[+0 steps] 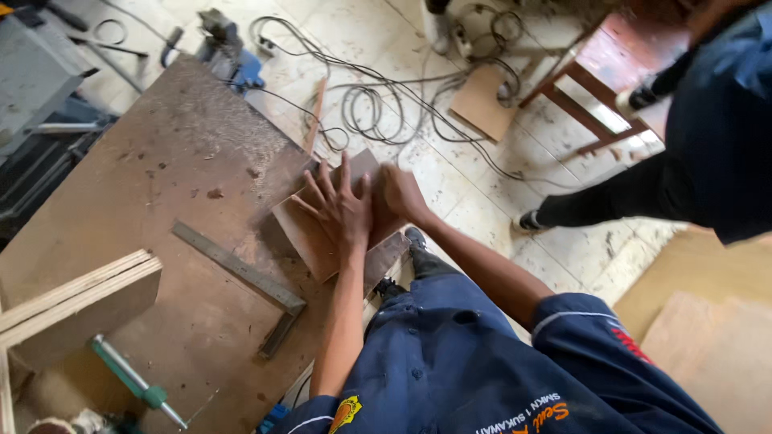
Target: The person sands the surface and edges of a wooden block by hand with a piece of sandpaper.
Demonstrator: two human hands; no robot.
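1. Head view: a small brown board piece (322, 229) lies flat at the right edge of a large plywood worktop (161, 185), one corner hanging over the edge above the tiled floor (482, 201).
2. The left hand (342, 210) lies palm-down on the board piece with its fingers (322, 183) spread apart and pressed flat, the fingertips pointing toward the far edge of the piece.
3. The right hand (402, 193) sits just beside the left at the piece's right edge; it is blurred, so whether its fingers grip the edge or only rest there cannot be told.
4. A steel carpenter's square (241, 273) lies on the worktop just left of the piece.
5. Stacked plywood strips (76, 293) and a green-handled tool (133, 382) sit nearer the lower left corner.
6. Tangled cables (378, 96) run across the floor beyond the worktop.
7. Another person's dark-clad legs (643, 189) stand at the right, well apart from the hands.
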